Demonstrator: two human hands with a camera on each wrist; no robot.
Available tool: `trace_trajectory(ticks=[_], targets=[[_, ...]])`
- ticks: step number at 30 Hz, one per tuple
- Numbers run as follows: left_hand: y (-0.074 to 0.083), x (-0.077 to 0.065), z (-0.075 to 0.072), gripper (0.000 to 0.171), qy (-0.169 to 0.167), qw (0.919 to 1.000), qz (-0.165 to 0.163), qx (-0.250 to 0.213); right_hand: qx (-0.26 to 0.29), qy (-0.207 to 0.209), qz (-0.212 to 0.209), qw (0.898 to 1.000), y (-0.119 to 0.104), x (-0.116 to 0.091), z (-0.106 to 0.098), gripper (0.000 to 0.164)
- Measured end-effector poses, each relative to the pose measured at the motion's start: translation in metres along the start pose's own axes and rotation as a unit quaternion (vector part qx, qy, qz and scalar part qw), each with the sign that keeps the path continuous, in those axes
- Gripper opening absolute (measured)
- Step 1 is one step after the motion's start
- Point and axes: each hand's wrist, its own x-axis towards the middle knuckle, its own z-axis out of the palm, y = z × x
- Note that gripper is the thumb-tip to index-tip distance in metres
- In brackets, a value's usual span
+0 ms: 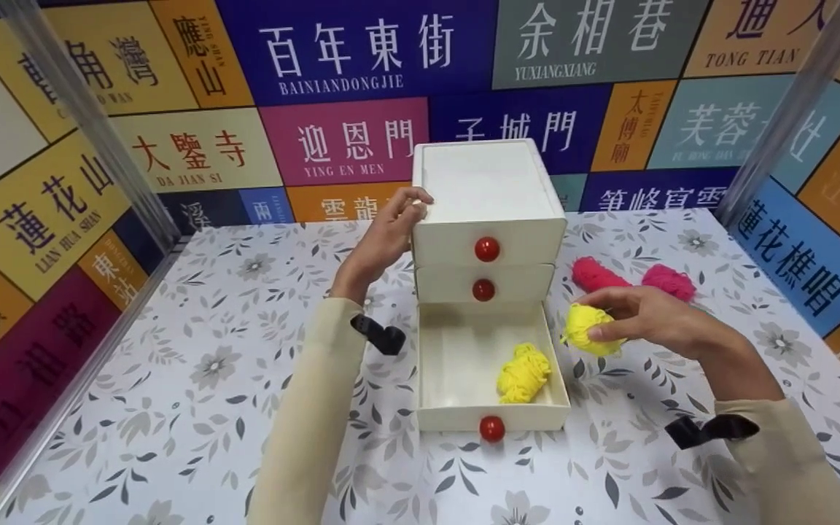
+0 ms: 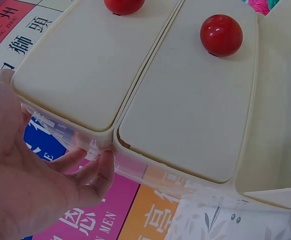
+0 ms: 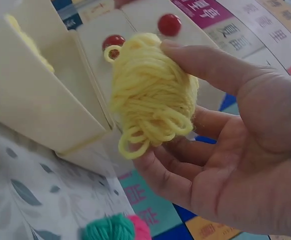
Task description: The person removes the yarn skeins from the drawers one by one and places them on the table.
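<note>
A white cabinet of small drawers (image 1: 489, 179) with red round knobs stands on the table, its bottom drawer (image 1: 456, 364) pulled out. Inside that drawer, toward the right, lies a yellow yarn ball (image 1: 524, 373). My left hand (image 1: 391, 230) rests against the cabinet's upper left side, fingertips touching the side and top edge; the left wrist view shows its bent fingers (image 2: 103, 172) against the side wall. With thumb and fingers my right hand (image 1: 657, 321) holds another yellow yarn ball (image 3: 153, 92) just right of the open drawer, loose loops hanging from it.
Red yarn (image 1: 599, 275) and magenta yarn (image 1: 669, 282) lie on the table behind my right hand. A teal yarn ball (image 3: 109, 229) shows in the right wrist view. A floral cloth (image 1: 208, 364) covers the table, and panels with printed lettering (image 1: 362, 51) stand behind it.
</note>
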Motion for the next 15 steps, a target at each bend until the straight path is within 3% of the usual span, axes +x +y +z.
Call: trace_trajectory(ticks=[6, 15], targets=[[0.001, 0.000, -0.001, 0.023, 0.000, 1.0000, 0.000, 0.006, -0.017, 0.022, 0.020, 0.999, 0.021, -0.002, -0.011, 0.060], [0.000, 0.001, 0.000, 0.023, 0.002, 1.0000, -0.002, 0.002, -0.040, 0.000, 0.085, 0.996, 0.058, -0.003, -0.020, 0.064]])
